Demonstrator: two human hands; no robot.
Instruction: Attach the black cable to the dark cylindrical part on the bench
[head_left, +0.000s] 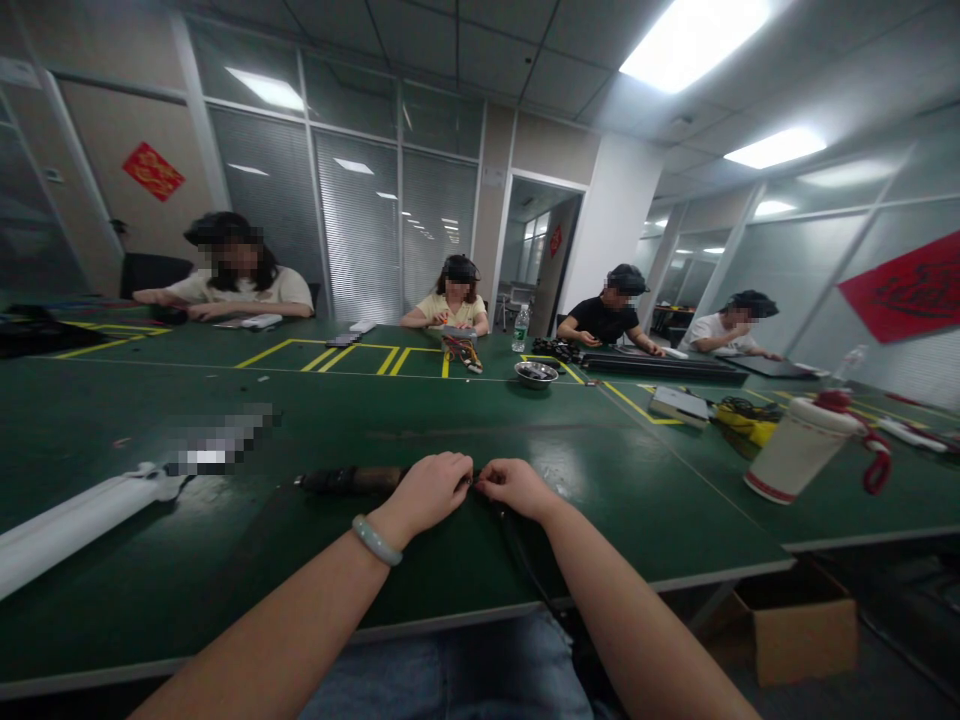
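Note:
A black and brown electric screwdriver [349, 481] lies on the green table, its thin tip pointing left. My left hand [433, 488] is closed around its rear end, with a pale bangle on the wrist. Close beside it, my right hand [519, 487] is closed in a pinch on the black cable [519, 548] at the screwdriver's back end. From there the cable runs down over the table's front edge toward my lap. My fingers hide the spot where cable and tool meet, so I cannot tell whether they are joined.
To the left lies a long white wrapped item [82, 530]. On the right stand a white tumbler [799, 450] and a white box [679, 406]. A metal bowl [535, 375] and a water bottle [520, 328] are farther back. Several people sit across the table; a cardboard box [806, 635] is below.

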